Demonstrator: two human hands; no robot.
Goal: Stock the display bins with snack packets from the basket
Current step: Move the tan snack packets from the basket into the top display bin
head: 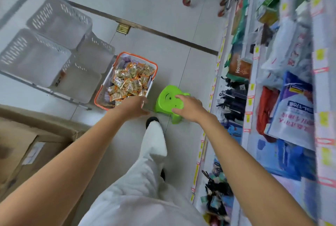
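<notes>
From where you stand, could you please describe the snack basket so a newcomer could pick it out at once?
Look at the tiled floor of the aisle, between the rack of white display bins on the left and the green stool. The basket stands there, beside the rack. Unlike the all-white bins, it has an orange rim and is heaped with shiny orange-and-gold snack packets.

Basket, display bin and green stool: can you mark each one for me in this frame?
basket (138, 58): head view, on the far orange rim.
display bin (42, 14): head view, on the slotted white side wall.
green stool (166, 98): head view, on the bare seat top.
</notes>
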